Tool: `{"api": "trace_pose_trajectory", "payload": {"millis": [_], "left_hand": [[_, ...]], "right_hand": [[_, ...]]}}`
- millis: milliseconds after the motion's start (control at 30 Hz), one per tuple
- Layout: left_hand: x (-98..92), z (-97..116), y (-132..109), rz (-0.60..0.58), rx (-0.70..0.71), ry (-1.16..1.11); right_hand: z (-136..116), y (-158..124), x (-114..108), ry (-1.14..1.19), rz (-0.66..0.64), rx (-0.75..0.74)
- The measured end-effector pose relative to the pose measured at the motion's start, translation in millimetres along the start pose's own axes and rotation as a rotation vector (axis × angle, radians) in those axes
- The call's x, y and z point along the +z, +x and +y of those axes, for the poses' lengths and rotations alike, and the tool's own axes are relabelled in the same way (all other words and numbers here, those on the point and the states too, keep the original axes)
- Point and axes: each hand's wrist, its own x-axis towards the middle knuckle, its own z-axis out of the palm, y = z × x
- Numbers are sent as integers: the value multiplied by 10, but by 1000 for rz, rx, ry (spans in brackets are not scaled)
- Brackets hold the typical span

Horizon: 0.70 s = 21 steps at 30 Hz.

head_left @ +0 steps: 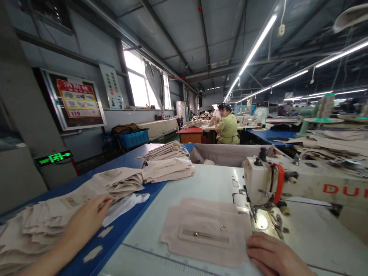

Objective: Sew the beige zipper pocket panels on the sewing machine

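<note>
My left hand rests on a spread stack of beige fabric pieces on the blue table, fingers laid over the top piece and partly curled. My right hand lies flat on the right edge of a beige fabric panel with a zipper, just in front of the needle of the white sewing machine. The panel lies flat on the pale sewing table.
More beige stacks lie further along the blue table. A fabric-lined bin sits behind the sewing table. A person in a green shirt sits at a far workstation. Cluttered tables stand to the right.
</note>
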Motion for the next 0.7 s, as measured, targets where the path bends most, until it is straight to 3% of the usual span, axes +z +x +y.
{"api": "trace_pose_trajectory", "payload": {"millis": [167,367,533,700], "left_hand": [[-36,38,107,145,-176,52],[29,230,256,320,-101,7],[193,755,280,240,26,-118],[721,1469,4,43,247,-378]], "right_hand": [[60,-35,69,15,-5,8],[97,-56,149,9,-6,7],[147,-55,227,-10,22,-15],[226,-79,291,-74,42,-66]]}}
